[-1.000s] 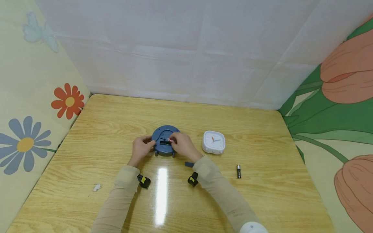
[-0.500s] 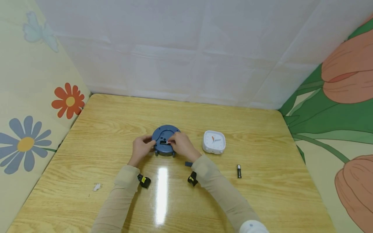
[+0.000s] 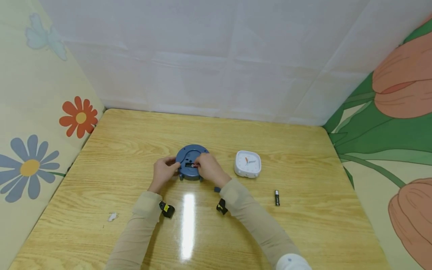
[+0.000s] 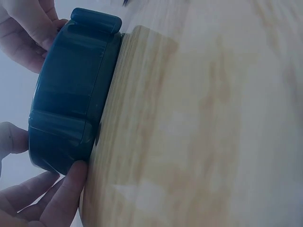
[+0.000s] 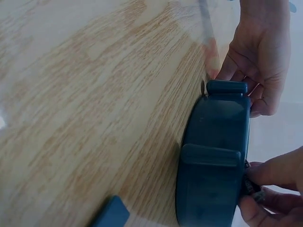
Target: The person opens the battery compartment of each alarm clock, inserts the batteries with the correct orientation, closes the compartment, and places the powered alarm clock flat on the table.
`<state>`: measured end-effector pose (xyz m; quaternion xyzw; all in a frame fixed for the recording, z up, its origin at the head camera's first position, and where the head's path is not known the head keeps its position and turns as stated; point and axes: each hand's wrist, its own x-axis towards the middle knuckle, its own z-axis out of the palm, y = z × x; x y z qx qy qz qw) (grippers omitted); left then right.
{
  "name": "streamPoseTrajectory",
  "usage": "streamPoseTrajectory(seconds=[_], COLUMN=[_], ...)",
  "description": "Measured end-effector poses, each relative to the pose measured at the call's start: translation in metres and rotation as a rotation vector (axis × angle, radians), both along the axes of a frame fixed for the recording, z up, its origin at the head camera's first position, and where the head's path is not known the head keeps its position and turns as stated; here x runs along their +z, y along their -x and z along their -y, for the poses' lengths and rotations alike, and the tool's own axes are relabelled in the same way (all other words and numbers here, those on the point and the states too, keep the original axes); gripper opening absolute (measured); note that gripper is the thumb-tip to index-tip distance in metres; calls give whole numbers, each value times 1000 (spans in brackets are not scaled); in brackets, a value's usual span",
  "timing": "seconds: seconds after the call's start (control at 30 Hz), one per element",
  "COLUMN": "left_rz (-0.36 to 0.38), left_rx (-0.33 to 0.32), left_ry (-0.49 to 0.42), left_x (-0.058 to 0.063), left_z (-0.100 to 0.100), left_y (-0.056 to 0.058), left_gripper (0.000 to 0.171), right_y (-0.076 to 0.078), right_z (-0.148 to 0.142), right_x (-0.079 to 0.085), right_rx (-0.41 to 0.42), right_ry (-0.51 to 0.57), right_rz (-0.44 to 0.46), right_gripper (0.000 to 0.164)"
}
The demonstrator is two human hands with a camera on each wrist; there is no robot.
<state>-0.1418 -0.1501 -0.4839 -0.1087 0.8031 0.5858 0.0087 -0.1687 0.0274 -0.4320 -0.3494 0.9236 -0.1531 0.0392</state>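
Note:
A round blue clock (image 3: pixel 189 150) with two short feet lies back side up on the table, its battery slot facing upward. My left hand (image 3: pixel 164 173) grips the clock's left edge, thumb on top and fingers low on the side, as the left wrist view shows. At the slot's right end my right hand (image 3: pixel 210 169) pinches a small battery (image 3: pixel 194 165). Seen from the right wrist, the dark battery (image 5: pixel 250 185) sits between thumb and fingers right at the clock's back. Part of the slot is hidden by the right fingers.
Right of the blue clock lies a white square clock (image 3: pixel 248 164), face up. A black-and-silver battery (image 3: pixel 277 198) rests farther right. A small blue cover (image 5: pixel 111 213) lies near the right wrist, and a white scrap (image 3: pixel 112 216) at the left.
The battery in my right fingers has gone from above the slot's right end down and left into line with it. My left hand keeps its hold on the blue clock.

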Motion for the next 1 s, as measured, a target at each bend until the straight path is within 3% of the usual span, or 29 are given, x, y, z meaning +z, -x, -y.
streamPoseTrajectory(seconds=[0.23, 0.47, 0.7, 1.0], left_rz=[-14, -7, -3, -10], left_rx=[2, 2, 9, 9], left_ry=[4, -1, -1, -2], left_x=[1, 0, 1, 1], left_z=[0, -1, -1, -1], left_y=[-1, 0, 0, -1], left_gripper=[36, 36, 36, 36], right_y=[-2, -2, -3, -3], right_z=[1, 1, -2, -3], right_x=[2, 2, 5, 3], right_rx=[2, -53, -57, -89], right_ry=[-48, -22, -3, 41], right_rz=[-29, -23, -24, -30], right_gripper=[17, 13, 18, 5])
